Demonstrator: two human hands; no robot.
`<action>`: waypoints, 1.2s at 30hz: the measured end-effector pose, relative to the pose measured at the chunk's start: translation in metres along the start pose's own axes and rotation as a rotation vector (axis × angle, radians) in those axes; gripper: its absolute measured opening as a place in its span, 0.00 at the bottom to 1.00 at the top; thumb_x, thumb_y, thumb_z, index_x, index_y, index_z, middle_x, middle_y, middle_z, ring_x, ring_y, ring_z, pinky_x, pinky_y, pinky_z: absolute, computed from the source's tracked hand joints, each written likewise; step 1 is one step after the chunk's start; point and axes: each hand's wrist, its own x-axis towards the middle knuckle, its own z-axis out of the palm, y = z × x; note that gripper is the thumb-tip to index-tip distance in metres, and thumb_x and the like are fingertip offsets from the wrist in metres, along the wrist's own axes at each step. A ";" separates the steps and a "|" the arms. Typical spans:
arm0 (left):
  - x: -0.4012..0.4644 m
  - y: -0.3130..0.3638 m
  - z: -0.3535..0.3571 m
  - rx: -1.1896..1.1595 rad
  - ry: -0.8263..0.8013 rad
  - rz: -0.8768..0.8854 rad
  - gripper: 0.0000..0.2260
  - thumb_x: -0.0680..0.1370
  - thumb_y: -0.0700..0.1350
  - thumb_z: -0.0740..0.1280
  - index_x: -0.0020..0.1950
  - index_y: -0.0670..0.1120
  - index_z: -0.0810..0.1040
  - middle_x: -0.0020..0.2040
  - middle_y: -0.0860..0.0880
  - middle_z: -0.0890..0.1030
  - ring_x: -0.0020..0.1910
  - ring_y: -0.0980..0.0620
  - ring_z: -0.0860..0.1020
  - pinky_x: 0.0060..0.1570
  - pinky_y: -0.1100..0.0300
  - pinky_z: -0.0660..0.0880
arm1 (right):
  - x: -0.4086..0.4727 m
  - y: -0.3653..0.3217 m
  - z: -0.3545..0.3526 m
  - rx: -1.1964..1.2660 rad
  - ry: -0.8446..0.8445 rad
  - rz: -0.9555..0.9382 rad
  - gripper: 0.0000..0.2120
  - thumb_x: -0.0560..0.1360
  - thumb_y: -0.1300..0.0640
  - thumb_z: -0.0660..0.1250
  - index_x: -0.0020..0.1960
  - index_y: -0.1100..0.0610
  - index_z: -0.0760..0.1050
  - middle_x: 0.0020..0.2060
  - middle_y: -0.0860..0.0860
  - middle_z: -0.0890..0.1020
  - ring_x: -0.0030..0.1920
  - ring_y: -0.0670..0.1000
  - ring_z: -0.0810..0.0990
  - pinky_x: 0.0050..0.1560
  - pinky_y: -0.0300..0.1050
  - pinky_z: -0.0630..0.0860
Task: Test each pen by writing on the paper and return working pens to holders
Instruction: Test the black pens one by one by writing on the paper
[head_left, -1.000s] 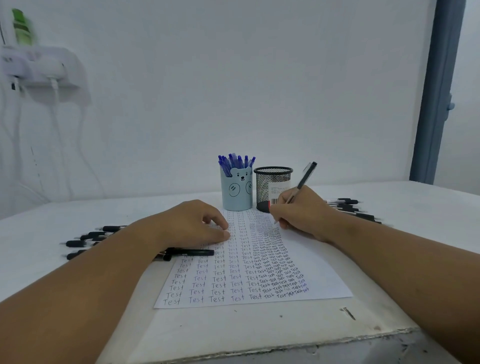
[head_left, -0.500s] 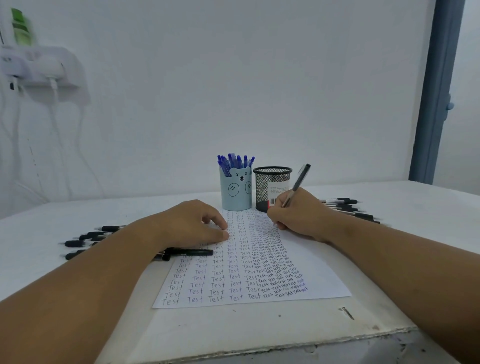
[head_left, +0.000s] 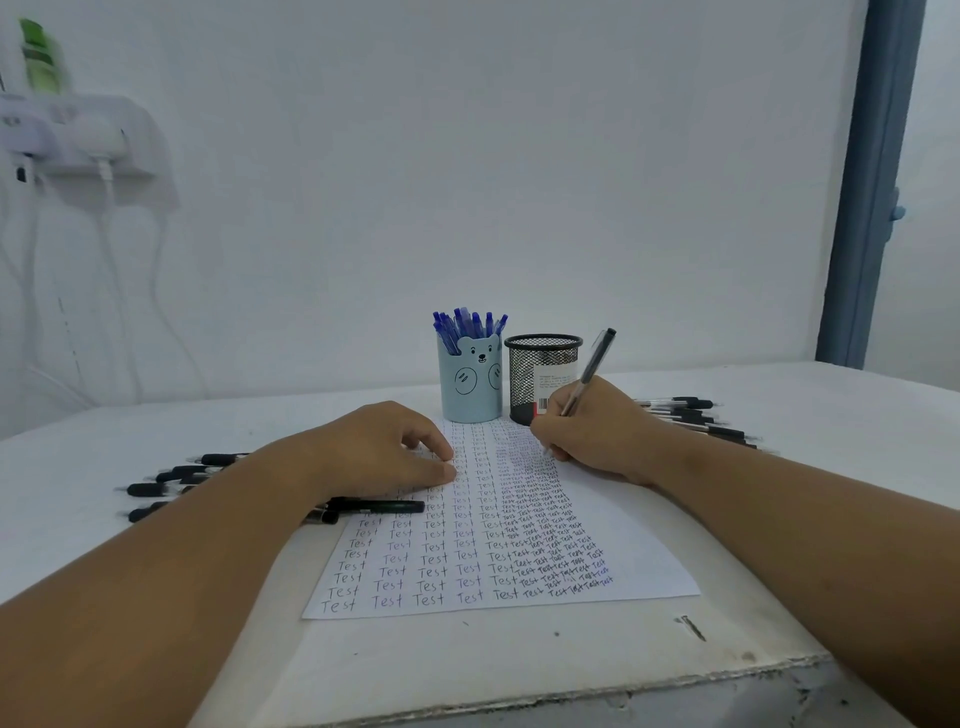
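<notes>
Right hand (head_left: 592, 431) grips black pen (head_left: 589, 371), tip on paper (head_left: 639, 551); left hand (head_left: 379, 452), fingers loosely curled, presses the paper. Behind the paper: bear holder (head_left: 470, 384) holds blue pens (head_left: 467, 325); mesh holder (head_left: 540, 374) contents cannot be told.

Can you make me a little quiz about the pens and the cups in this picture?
1. True or false: the black mesh cup is packed full of blue pens.
2. Which hand holds a pen? A) right hand B) left hand C) both
3. Fill in: the word written again and again on the paper is ____.

Key
1. False. The blue pens stand in the bear cup; no pens stick up from the mesh cup.
2. A. It grips a pen with its tip down at the paper; the left hand rests on the paper.
3. Test.
</notes>
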 end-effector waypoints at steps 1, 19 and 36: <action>0.000 0.000 0.000 0.001 0.001 0.000 0.10 0.75 0.59 0.73 0.55 0.61 0.83 0.63 0.57 0.77 0.63 0.59 0.73 0.64 0.60 0.66 | 0.001 0.001 0.000 -0.005 0.007 -0.006 0.10 0.71 0.57 0.68 0.35 0.63 0.79 0.32 0.53 0.85 0.32 0.45 0.78 0.38 0.44 0.76; 0.002 -0.004 0.000 -0.015 0.003 0.002 0.09 0.74 0.60 0.73 0.53 0.62 0.83 0.63 0.58 0.77 0.64 0.59 0.73 0.66 0.58 0.66 | 0.001 0.002 -0.002 -0.034 0.019 -0.016 0.11 0.72 0.57 0.68 0.34 0.62 0.76 0.36 0.60 0.84 0.33 0.48 0.74 0.37 0.41 0.71; 0.003 -0.005 0.000 -0.013 0.005 0.006 0.09 0.74 0.60 0.73 0.53 0.62 0.84 0.62 0.59 0.77 0.64 0.59 0.73 0.66 0.58 0.67 | 0.002 0.002 -0.001 -0.049 0.025 -0.019 0.12 0.72 0.57 0.68 0.31 0.56 0.71 0.28 0.53 0.75 0.29 0.47 0.69 0.28 0.37 0.65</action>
